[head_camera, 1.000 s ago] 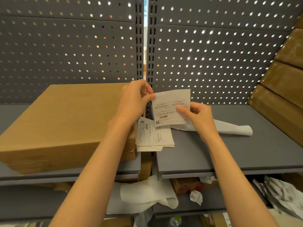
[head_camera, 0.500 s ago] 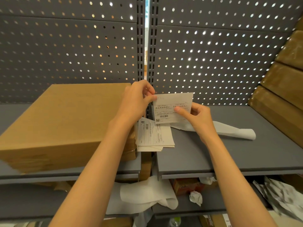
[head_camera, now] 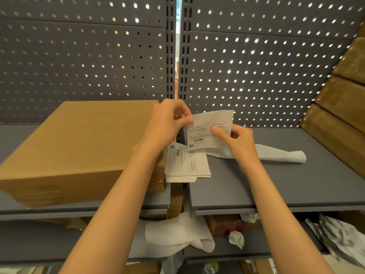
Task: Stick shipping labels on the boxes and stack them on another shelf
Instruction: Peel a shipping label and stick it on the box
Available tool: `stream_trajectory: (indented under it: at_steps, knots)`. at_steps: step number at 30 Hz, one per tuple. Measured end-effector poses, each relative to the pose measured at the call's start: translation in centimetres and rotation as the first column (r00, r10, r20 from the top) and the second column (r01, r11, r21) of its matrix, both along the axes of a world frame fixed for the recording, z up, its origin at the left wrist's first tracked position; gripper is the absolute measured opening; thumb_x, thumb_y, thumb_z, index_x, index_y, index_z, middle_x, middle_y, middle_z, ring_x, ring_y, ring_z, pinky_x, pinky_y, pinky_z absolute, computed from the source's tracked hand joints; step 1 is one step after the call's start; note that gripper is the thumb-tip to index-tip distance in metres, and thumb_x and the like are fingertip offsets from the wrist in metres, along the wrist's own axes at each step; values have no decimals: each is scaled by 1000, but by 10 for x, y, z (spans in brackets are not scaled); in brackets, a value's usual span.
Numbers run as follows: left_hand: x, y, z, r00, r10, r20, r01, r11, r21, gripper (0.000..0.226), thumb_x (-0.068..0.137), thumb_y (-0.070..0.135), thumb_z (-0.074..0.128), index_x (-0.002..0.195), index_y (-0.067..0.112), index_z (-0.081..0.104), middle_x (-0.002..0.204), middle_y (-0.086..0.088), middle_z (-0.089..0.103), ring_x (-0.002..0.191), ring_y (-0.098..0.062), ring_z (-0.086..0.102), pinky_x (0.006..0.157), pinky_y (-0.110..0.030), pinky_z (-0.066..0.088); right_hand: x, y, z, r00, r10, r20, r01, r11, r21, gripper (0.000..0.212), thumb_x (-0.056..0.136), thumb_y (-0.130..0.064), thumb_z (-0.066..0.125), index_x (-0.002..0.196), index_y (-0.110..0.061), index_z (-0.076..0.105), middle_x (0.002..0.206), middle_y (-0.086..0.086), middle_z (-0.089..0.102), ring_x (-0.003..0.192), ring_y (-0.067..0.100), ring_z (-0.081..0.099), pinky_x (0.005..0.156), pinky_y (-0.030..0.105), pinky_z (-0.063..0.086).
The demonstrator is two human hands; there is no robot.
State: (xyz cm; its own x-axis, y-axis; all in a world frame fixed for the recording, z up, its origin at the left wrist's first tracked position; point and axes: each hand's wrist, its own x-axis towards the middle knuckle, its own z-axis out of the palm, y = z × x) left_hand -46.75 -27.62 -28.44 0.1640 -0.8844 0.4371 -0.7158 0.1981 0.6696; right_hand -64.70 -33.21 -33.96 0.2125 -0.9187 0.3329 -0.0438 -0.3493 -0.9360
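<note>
Two hands hold a shipping label above the shelf: left hand pinching its left edge, right hand pinching its middle. Nearby lie a label stack, a cardboard box at left, and backing paper at right.

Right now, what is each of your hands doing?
Left hand: pinching the top left corner of the shipping label.
Right hand: holding the same label, thumb on its printed face.
</note>
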Motion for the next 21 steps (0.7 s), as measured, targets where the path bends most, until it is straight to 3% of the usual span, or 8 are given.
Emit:
stream_trajectory:
  at_steps: [9,13,21]
  knots:
    - [-1,-1,-1,1000,7,24,-7,1000,28,7,84,23,67,79,18,66,83,2,69,79,-10,63,73,-25,53,-1,-4,-2,998,-51,-45,52,999,16,10,80,-22,74,89,-20,72,90,-5,74,85,10,70,78,28,57]
    - [-2,0,0,999,15,28,-16,999,31,7,84,22,68,78,19,66,82,3,68,80,-10,63,72,-23,51,0,-2,-2,998,-48,-37,49,999,16,11,80,-21,74,91,-19,72,90,-6,74,84,8,70,77,25,57]
    - [-2,5,3,999,29,-19,-29,1000,-7,12,84,22,69,83,18,57,68,12,64,79,-13,63,81,-34,48,1,-1,-2,1000,-15,-26,15,1000,-8,17,83,-19,71,99,-16,71,97,-6,73,89,6,69,76,19,55]
